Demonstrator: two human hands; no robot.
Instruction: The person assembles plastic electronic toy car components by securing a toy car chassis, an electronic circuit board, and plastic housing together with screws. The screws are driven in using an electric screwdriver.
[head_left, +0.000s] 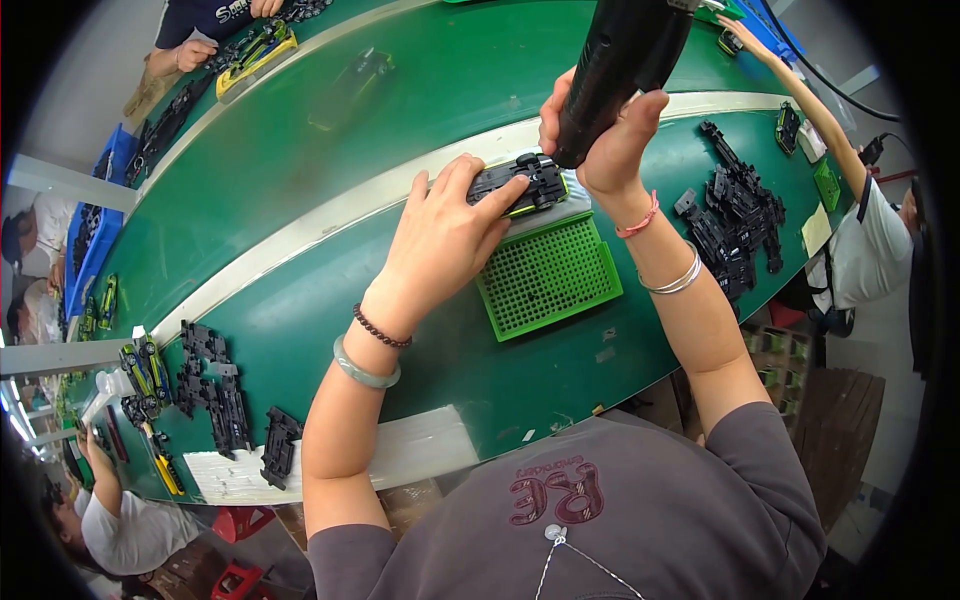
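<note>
My left hand (pixel 435 235) presses a toy car (pixel 545 185) down beside the pale strip on the green bench, its black underside facing up and a yellow-green edge showing. The fingers lie over the near end of the car. Wrapped round a black electric screwdriver (pixel 630 65), my right hand (pixel 615 150) holds it tilted over the car's right end. The driver's lower end comes right up to the car; whether it touches is hard to tell. Just below the car is a bright green tray (pixel 560 318) with a grid of small holes and dark bits in them.
Black chassis parts (pixel 735 215) are heaped at the right, and more chassis parts (pixel 220 390) lie at the left beside several toy cars (pixel 145 375). A yellow car body (pixel 258 65) is across the bench. Co-workers' arms (pixel 815 115) reach in at the sides.
</note>
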